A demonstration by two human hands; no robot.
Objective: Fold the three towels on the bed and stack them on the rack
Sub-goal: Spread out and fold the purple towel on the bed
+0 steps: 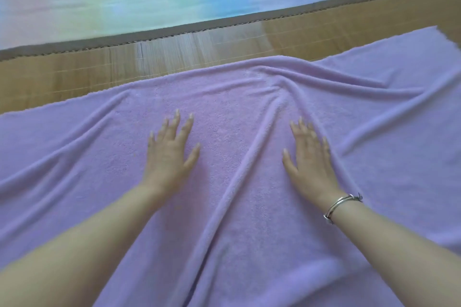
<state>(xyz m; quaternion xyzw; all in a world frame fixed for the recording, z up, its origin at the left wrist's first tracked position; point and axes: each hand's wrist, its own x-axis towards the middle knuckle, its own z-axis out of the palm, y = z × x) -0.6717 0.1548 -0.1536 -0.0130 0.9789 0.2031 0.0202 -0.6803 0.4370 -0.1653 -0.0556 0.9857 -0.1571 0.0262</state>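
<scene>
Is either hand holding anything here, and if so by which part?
Nothing is held. The left hand and right hand lie flat, fingers straight, on the middle of the towel.

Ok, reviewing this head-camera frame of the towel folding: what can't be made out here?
- Purple towel: its left, right and near ends run off the head view's edges, so its full size is unknown.
- Other two towels and the rack: outside the frame.
- Under the left hand and right hand: the flat palms hide the cloth.
- Bamboo mat: mostly covered by the towel.
</scene>
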